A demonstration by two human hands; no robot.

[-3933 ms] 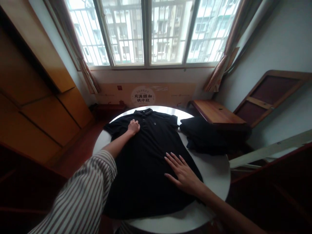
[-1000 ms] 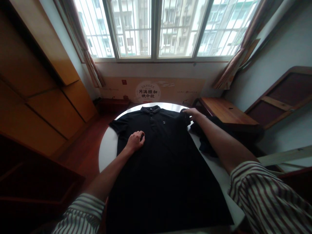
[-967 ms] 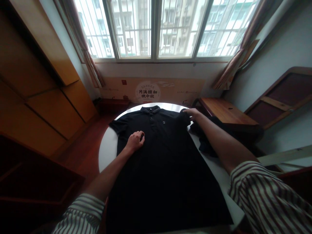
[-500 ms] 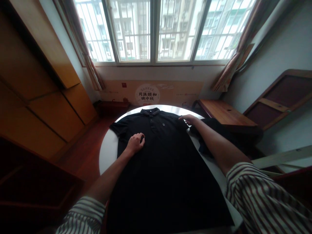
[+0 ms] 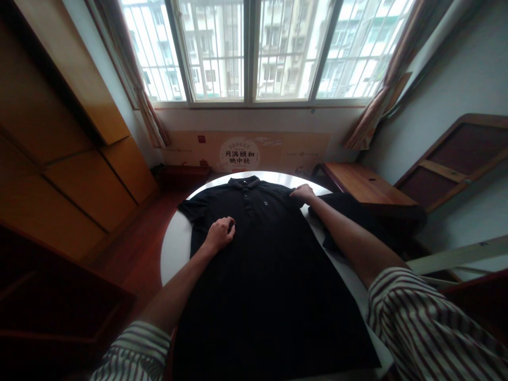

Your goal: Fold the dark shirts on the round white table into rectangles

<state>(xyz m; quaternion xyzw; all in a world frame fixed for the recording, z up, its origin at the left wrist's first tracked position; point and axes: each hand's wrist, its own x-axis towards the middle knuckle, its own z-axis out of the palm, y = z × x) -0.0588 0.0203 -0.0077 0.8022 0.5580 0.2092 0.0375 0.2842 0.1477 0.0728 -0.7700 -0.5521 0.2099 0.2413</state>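
Observation:
A black short-sleeved polo shirt (image 5: 262,275) lies spread face up on the white round table (image 5: 173,248), its collar at the far side and a small emblem on the chest. My left hand (image 5: 221,233) is curled on the shirt's front, left of the middle, thumb and fingers closed about a bit of dark cloth. At the right shoulder, my right hand (image 5: 304,194) pinches the fabric near the sleeve, which is partly hidden beneath the hand. The shirt's hem runs down towards me at the bottom of the view.
Another dark cloth (image 5: 345,211) lies at the table's right side, under my right forearm. Beyond are a wooden bench (image 5: 369,185), a printed cardboard panel (image 5: 293,151) below the window, and wooden cabinets (image 5: 83,190) on the left.
My right hand has shifted slightly left and its fingers have closed on the shirt by the sleeve, which is drawn in a little. My left hand stays in place.

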